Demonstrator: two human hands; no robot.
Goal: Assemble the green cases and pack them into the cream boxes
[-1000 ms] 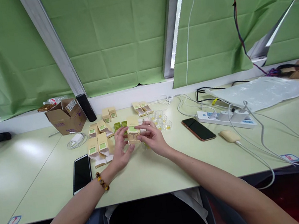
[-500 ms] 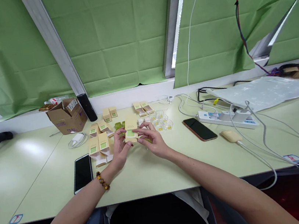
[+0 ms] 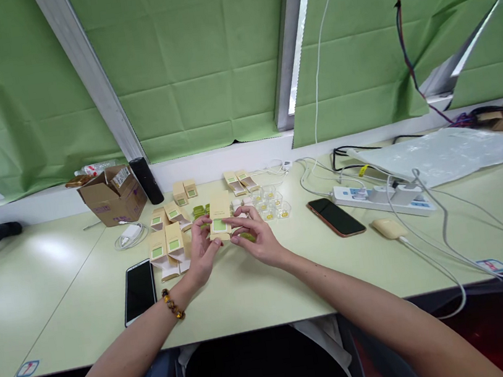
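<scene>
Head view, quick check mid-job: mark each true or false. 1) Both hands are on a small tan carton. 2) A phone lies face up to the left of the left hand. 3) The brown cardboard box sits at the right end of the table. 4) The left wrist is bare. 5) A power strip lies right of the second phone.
1) True: the left hand and right hand hold the carton between them.
2) True: the phone lies screen up on the table.
3) False: the cardboard box sits at the back left, beside a black cylinder.
4) False: it wears a bead bracelet.
5) True: the power strip lies right of the second phone.
</scene>
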